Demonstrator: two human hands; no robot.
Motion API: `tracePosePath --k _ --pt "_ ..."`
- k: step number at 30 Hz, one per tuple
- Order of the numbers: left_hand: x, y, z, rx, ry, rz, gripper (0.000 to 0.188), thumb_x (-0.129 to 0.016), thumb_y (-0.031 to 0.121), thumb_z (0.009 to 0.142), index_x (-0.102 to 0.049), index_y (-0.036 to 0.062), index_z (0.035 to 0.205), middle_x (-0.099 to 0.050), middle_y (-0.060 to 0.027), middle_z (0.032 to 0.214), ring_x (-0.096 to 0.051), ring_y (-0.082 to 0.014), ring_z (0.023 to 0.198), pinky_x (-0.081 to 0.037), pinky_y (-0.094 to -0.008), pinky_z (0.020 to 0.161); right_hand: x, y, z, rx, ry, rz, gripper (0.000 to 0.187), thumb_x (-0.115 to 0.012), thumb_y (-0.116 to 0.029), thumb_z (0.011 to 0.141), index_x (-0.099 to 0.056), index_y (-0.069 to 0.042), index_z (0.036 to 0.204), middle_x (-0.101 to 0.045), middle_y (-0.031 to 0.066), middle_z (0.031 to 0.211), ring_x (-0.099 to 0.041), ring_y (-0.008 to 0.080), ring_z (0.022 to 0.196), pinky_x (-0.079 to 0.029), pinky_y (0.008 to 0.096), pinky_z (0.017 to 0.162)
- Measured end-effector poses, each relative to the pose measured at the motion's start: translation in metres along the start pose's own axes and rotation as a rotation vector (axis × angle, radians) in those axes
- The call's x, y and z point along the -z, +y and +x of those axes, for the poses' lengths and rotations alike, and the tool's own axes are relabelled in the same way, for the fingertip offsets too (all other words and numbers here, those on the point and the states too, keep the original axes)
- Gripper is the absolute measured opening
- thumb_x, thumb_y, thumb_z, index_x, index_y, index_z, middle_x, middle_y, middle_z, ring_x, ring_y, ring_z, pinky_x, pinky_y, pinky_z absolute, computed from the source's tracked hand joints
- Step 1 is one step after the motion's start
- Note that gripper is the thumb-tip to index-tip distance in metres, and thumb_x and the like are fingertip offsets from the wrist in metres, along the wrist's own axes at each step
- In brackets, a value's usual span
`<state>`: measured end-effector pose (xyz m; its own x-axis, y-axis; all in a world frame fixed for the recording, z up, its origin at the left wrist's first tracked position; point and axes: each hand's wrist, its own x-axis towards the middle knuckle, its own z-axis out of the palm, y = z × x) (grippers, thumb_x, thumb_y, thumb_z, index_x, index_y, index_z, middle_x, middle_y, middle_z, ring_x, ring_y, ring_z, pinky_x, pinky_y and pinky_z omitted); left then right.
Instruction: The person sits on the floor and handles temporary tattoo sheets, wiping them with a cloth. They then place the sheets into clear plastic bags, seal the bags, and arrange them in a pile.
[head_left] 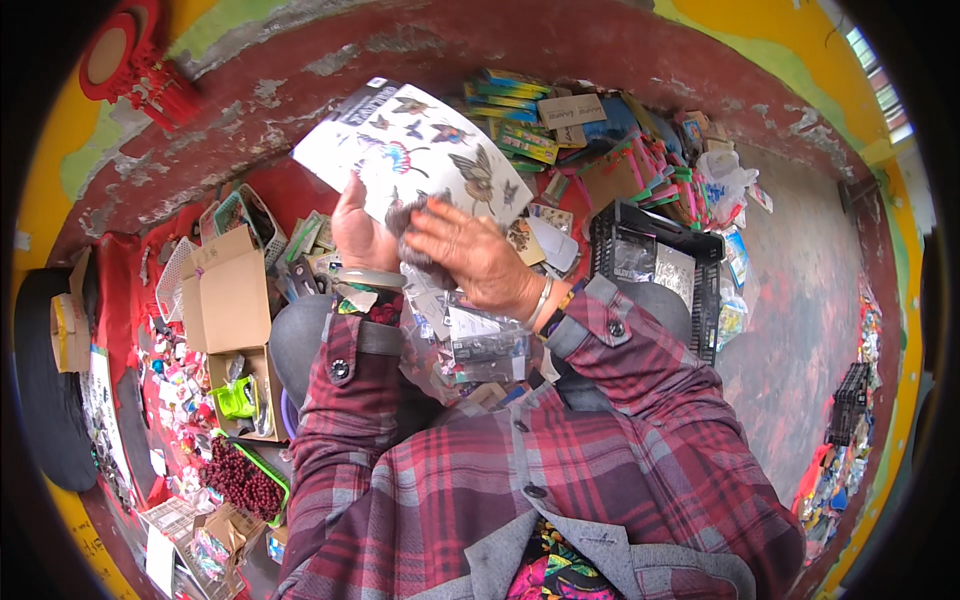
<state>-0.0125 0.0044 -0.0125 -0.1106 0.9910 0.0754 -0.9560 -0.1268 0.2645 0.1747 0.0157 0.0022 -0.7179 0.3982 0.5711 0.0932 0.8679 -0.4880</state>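
My left hand (pixel 362 228) holds up a white sheet of butterfly stickers (pixel 440 140) by its lower left edge, the thumb along its side. The sheet is tilted, with a dark header strip at its upper left end. My right hand (pixel 472 255) presses a crumpled dark grey cloth (pixel 400 216) against the sheet's lower part, fingers laid over it. The cloth hides that part of the sheet and some of my left fingers. Below my hands, a clear plastic bag (pixel 480 345) with flat packets inside lies between my knees.
At right stands a black plastic crate (pixel 706 310) with packets inside. Colourful packaged goods (pixel 515 110) are heaped along the wall ahead. An open cardboard box (pixel 232 300), a white basket (pixel 172 285) and a green-rimmed basket of dark red beads (pixel 240 478) stand at left.
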Motion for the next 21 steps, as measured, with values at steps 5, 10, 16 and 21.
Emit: tracePosePath --k 5,10,16,21 --pt "-0.001 0.033 -0.004 -0.113 -0.18 -0.184 0.044 -0.039 0.025 0.095 -0.04 -0.0017 0.13 -0.043 -0.0185 0.133 -0.041 -0.0329 0.123 -0.026 -0.0474 0.106 -0.002 -0.005 -0.021 0.034 -0.384 -0.064 0.016 -0.059 -0.012 0.071 -0.067 -0.011 0.084 -0.064 0.005 0.099 -0.058 0.0223 0.1 -0.044 0.0336 0.076" --pt "-0.005 0.048 -0.009 -0.238 -0.103 -0.145 0.043 -0.039 0.025 0.095 -0.041 0.0 0.13 -0.045 -0.0157 0.133 -0.041 -0.0314 0.122 -0.026 -0.0476 0.105 0.005 0.036 -0.03 -0.622 -0.354 0.529 0.03 -0.058 -0.031 0.077 -0.069 -0.004 0.083 -0.065 0.012 0.082 -0.061 0.0205 0.076 -0.047 0.0318 0.073" --pt "-0.014 0.036 -0.009 -0.262 -0.025 -0.119 0.044 -0.039 0.026 0.095 -0.04 0.0001 0.131 -0.044 -0.0156 0.133 -0.041 -0.0315 0.123 -0.027 -0.0483 0.105 0.039 0.009 0.0 -0.91 0.008 1.48 0.062 -0.053 -0.052 0.086 -0.056 0.003 0.115 -0.061 0.0109 0.102 -0.058 0.0134 0.081 -0.046 0.0262 0.067" --pt "-0.021 0.02 -0.005 -0.27 -0.06 -0.102 0.043 -0.041 0.023 0.095 -0.04 0.0001 0.131 -0.045 -0.0151 0.132 -0.041 -0.0323 0.122 -0.027 -0.0485 0.105 0.03 0.01 0.002 -0.873 -0.026 1.311 0.036 -0.056 -0.036 0.089 -0.062 0.0 0.092 -0.064 0.0064 0.078 -0.057 0.0108 0.063 -0.045 0.0249 0.06"
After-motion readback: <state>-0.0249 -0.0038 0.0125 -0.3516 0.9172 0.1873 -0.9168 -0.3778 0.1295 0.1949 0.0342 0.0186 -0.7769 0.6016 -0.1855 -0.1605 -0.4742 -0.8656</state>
